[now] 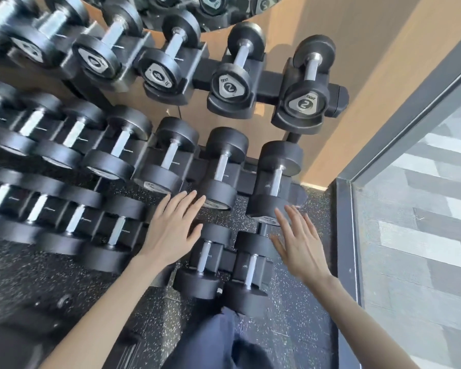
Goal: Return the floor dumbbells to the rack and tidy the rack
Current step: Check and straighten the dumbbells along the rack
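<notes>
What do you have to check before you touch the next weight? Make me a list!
1. Left hand free: ok, it is open and holds nothing.
2. Right hand free: ok, it is open too.
3. Top-row end dumbbell marked 2 in its cradle: ok.
4. Middle-row end dumbbell seated straight: ok, it looks so.
5. Its weight number matches its neighbour's: cannot tell, the end labels are hidden.
6. Dumbbells waiting on the floor: cannot tell; none shows, but much of the floor is out of view.
</notes>
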